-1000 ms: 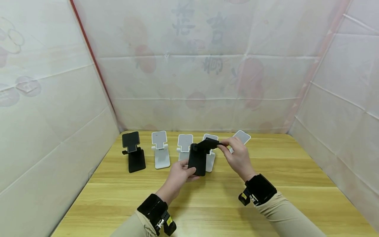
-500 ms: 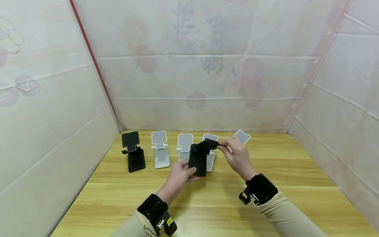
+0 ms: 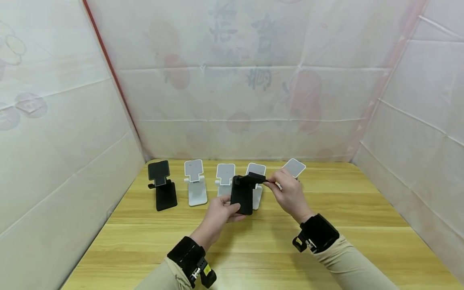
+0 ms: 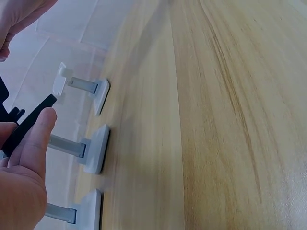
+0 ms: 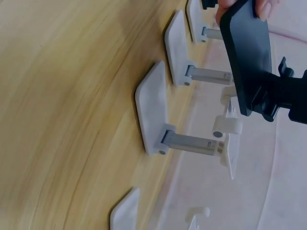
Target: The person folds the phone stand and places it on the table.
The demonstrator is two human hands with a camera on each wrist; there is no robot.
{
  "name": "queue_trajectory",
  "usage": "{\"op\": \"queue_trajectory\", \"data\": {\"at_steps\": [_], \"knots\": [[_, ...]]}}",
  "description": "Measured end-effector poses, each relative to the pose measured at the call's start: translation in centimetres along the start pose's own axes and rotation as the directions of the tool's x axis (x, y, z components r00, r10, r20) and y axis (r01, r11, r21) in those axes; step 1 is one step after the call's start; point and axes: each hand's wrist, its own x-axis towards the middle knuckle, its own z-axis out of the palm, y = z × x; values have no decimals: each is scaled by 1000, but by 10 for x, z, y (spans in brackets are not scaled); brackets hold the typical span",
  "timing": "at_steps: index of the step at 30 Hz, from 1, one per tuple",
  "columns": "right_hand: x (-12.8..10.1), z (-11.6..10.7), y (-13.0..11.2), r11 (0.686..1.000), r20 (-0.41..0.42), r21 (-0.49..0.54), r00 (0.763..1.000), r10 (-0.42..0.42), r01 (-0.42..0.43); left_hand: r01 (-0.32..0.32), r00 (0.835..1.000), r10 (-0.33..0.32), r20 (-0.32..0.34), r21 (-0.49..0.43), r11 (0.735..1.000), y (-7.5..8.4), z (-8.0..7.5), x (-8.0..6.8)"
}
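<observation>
A black folding phone stand (image 3: 242,196) is held above the wooden table (image 3: 253,249) at mid-table. My left hand (image 3: 232,211) grips its flat base from below, thumb on the front face. My right hand (image 3: 270,182) pinches the hinged top plate (image 3: 253,177), which lies nearly level. The left wrist view has my left thumb (image 4: 41,129) against the black stand's edge (image 4: 29,125), with the right hand (image 4: 19,14) at the top left. In the right wrist view the black stand (image 5: 249,57) hangs over the table, a fingertip (image 5: 265,6) on its end.
A row of stands runs along the back of the table: a black one (image 3: 162,186) at the left, then white ones (image 3: 196,184) (image 3: 225,177), one partly hidden (image 3: 256,169), and a tilted one (image 3: 294,167). White sheeting walls three sides. White bases show up close (image 5: 152,111) (image 4: 97,147).
My right hand has dropped slightly, bringing the top plate down from a raised tilt to nearly level. The left hand and the base have stayed put.
</observation>
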Motion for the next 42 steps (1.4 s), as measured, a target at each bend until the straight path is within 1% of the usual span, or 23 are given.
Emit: {"op": "queue_trajectory", "data": {"at_steps": [10, 16, 20, 25, 33, 42], "knots": [[-2, 3, -5, 995, 33, 43, 995, -96, 94, -47, 998, 49, 43, -43, 998, 1, -2, -1], [-2, 3, -8, 993, 51, 54, 993, -108, 105, -55, 997, 58, 45, -58, 997, 2, -2, -2], [-3, 3, -8, 991, 52, 57, 991, -124, 121, -58, 997, 62, 53, -64, 996, 3, -2, -2], [-4, 5, -7, 986, 77, 72, 985, -153, 148, -66, 995, 71, 65, -79, 995, 4, -2, -3], [-6, 8, -8, 973, 87, 23, 969, -229, 228, -71, 993, 81, 83, -112, 991, 5, -2, -3], [-8, 9, -10, 972, 124, -10, 965, -230, 233, -72, 990, 88, 107, -145, 987, 6, -1, -2]]}}
